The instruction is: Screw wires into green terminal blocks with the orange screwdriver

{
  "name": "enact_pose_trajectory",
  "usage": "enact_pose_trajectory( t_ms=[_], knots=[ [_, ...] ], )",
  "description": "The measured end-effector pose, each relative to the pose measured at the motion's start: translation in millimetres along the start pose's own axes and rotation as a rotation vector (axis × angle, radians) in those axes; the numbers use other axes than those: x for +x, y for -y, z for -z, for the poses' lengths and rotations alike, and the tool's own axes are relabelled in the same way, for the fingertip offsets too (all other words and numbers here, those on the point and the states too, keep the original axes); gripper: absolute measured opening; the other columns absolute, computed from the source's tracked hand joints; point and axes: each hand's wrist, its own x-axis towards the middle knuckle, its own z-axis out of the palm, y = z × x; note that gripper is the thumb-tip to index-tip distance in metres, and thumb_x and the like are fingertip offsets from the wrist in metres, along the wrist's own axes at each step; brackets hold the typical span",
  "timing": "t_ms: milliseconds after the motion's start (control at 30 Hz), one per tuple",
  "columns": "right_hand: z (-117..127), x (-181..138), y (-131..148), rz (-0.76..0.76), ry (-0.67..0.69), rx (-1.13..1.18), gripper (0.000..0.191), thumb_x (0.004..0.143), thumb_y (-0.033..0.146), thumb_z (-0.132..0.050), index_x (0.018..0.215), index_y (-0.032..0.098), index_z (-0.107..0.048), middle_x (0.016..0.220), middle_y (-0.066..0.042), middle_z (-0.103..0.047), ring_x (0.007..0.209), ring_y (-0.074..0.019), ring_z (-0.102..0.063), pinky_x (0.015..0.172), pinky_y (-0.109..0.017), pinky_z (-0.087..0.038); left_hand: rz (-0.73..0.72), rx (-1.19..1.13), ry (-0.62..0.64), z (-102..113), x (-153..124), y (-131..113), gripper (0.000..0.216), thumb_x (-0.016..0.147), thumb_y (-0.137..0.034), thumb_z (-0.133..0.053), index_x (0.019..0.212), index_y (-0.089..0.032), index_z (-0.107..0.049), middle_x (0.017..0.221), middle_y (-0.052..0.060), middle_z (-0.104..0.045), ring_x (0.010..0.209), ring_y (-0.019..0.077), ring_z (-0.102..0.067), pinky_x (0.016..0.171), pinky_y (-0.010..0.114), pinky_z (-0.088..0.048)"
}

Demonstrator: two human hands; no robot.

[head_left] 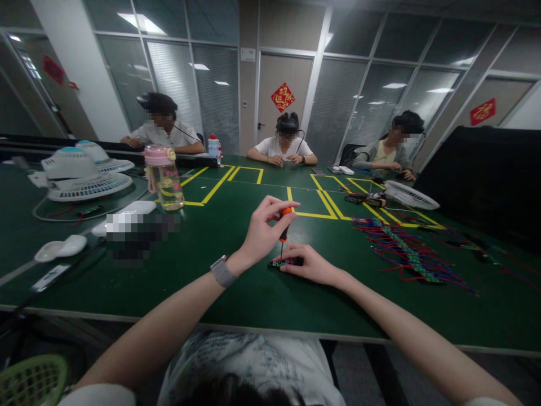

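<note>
While your right grip (310, 265) steadies the board (276, 264), your left grip (267, 226) holds the screwdriver (284, 232) upright

Since the board lies flat on the counter (177, 293), your right grip, clamped on one end of it, probably stops it sliding. Your left grip is pinched around the screwdriver from above, likely to square it to the board. To your right, wired boards (412, 256) lie in a row, apparently placed clear of your arms. Farther off, yellow tape (218, 185) outlines areas before a seated co-worker (282, 148).
</note>
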Motion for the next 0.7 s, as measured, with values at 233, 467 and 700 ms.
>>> enact_pose_trajectory(
  t_ms=[233,467,700],
  knots=[
    [-0.3,-0.3,0.4,0.000,-0.008,0.020,0.027,0.087,0.034,-0.067,0.107,0.019,-0.074,0.084,-0.004,-0.062,0.073,-0.0151,-0.057,0.067,-0.027,-0.046,0.002,0.061,0.035,3.8,2.3,-6.8,0.021,0.091,-0.023,-0.056,0.105,-0.022,-0.072,0.092,0.004,-0.055,0.081,0.0127,-0.058,0.067,0.021,-0.053],
    [0.1,-0.4,-0.2,0.000,-0.008,0.017,0.027,0.085,0.031,-0.068,0.108,0.018,-0.074,0.086,-0.004,-0.063,0.071,-0.0144,-0.056,0.066,-0.026,-0.045,-0.001,0.015,0.091,3.1,0.6,-5.0,0.023,0.093,-0.027,-0.055,0.110,-0.021,-0.069,0.097,0.005,-0.057,0.083,0.0139,-0.064,0.072,0.025,-0.055],
    [-0.6,0.0,-1.6,0.016,-0.010,-0.002,0.026,0.086,0.031,-0.069,0.108,0.018,-0.074,0.086,-0.004,-0.063,0.072,-0.0148,-0.057,0.067,-0.027,-0.046,0.016,-0.059,0.106,-0.3,-4.4,-4.7,0.028,0.096,-0.026,-0.049,0.118,-0.022,-0.066,0.102,0.006,-0.060,0.081,0.0121,-0.065,0.069,0.022,-0.055]
  ],
)
